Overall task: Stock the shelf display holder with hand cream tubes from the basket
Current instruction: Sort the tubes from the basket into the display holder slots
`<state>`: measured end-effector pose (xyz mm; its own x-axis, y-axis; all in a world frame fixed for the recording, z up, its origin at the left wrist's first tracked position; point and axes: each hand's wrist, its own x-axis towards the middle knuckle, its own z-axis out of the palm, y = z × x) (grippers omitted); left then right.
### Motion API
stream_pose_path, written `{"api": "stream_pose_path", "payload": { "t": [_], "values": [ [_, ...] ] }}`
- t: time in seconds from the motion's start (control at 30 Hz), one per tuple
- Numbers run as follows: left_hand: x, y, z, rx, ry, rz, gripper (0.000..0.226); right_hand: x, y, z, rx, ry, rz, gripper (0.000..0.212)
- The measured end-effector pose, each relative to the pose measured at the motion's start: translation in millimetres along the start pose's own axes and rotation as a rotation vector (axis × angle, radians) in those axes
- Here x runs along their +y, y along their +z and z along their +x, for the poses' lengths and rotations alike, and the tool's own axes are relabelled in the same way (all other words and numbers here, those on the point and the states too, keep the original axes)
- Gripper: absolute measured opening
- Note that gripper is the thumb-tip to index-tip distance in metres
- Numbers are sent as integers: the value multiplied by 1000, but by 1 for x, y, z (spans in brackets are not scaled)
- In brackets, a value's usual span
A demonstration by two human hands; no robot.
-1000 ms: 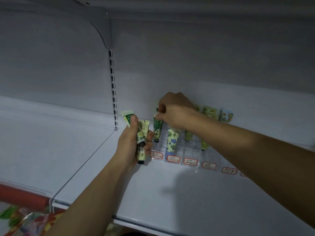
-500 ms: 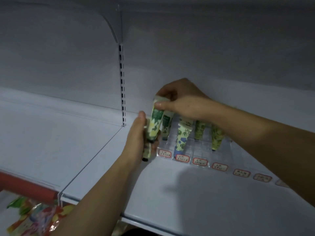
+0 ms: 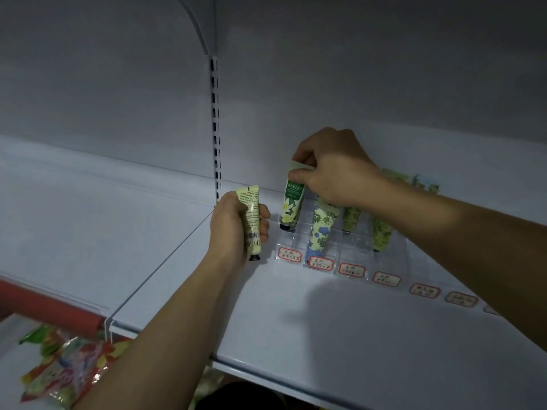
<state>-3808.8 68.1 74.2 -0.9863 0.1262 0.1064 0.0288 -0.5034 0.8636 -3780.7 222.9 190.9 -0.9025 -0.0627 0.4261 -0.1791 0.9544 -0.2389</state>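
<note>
A clear plastic display holder [image 3: 352, 250] with red-edged labels along its front stands on the white shelf [image 3: 340, 329]. My right hand [image 3: 334, 170] pinches the crimped top of a green tube with a white flower [image 3: 291, 207], cap down in the holder's leftmost rear slot. My left hand [image 3: 233, 226] grips a pale yellow-green tube [image 3: 251, 217] upright, cap down, just left of the holder. A blue-flowered tube [image 3: 321, 229] and two green tubes [image 3: 350, 218] stand in slots to the right. The basket is out of sight.
A slotted upright [image 3: 215, 125] runs up the back wall where two shelf boards meet. Colourful snack packets [image 3: 68, 368] lie on the lower level at bottom left, beside a red rail [image 3: 44, 309]. More labelled slots [image 3: 423, 291] run on to the right.
My right hand has taken a green tube from my left hand and carried it right, over the holder's left rear slot. My left hand holds one pale tube.
</note>
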Motion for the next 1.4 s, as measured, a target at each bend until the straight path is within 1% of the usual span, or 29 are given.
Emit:
{"api": "stream_pose_path", "payload": {
  "t": [0.07,0.2,0.3,0.47,0.6,0.7,0.73,0.8,0.83,0.87,0.93,1.0,1.1,1.2,1.3,1.33,1.4],
  "values": [
    [2,0,-2,-13,-28,-54,23,-1,1,-2,-2,-7,-15,37],
    [5,1,-4,-45,-123,-146,21,-4,7,-7,13,-62,-89,26],
    [6,3,-6,-90,-147,-166,21,-8,11,-9,7,-56,-93,24],
    [7,6,-5,-125,-148,-142,26,-12,10,-2,-41,-2,-118,24],
    [7,5,-7,-148,-124,-185,19,-11,23,-7,-77,-1,-180,29],
    [8,2,-9,-183,-68,-188,26,-11,23,-7,-86,-36,-248,31],
    [8,2,-10,-207,-64,-187,27,-10,22,-9,-59,-67,-255,31],
    [9,4,-12,-260,-75,-168,35,-12,19,-14,58,-144,-179,30],
    [10,5,-14,-284,-92,-153,45,-15,16,-18,96,-170,-105,29],
    [10,6,-15,-311,-109,-144,58,-19,12,-21,87,-186,-22,28],
    [9,10,-19,-381,-126,-154,78,-25,4,-26,-31,-206,110,24],
    [7,14,-21,-459,-114,-168,82,-24,1,-30,-149,-192,164,19],
    [3,21,-28,-557,-110,-158,83,-13,0,-36,-209,-121,237,10],
    [-1,23,-31,-581,-77,-59,83,1,-8,-44,-199,-67,353,7],
    [-3,26,-37,-575,48,182,80,21,-29,-53,-50,2,398,6],
    [-5,28,-40,-576,95,257,72,28,-37,-58,0,36,410,7],
    [-7,36,-46,-586,205,417,47,43,-51,-67,38,109,468,6]
  ]
}}
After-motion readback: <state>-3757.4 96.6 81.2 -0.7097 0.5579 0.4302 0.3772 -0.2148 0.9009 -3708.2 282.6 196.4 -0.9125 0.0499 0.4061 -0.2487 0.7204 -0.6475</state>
